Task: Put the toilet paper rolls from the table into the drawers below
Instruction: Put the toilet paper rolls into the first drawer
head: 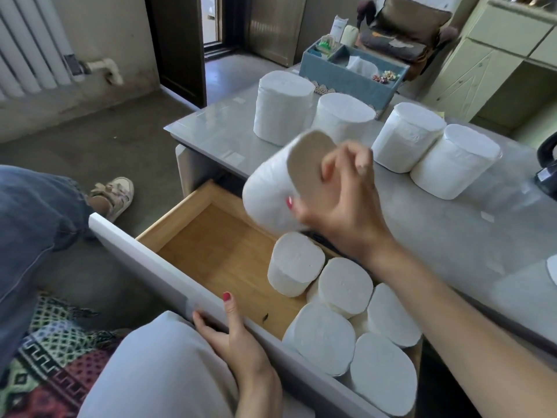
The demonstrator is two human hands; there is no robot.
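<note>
My right hand (340,200) grips a white toilet paper roll (271,197), tilted in the air above the open wooden drawer (211,251). Several white rolls (343,285) stand packed in the drawer's right part; its left part shows bare wood. My left hand (232,333) rests on the drawer's white front panel (144,260), thumb over the top edge. Several more rolls (281,107) stand upright on the grey table (452,236) behind, in a loose row.
A blue organiser box (340,76) with small items stands at the table's far edge. A dark object (547,173) sits at the right edge. Another person's jeans leg (30,221) and shoe (116,196) are on the left floor. A patterned cloth (51,357) lies by my knee.
</note>
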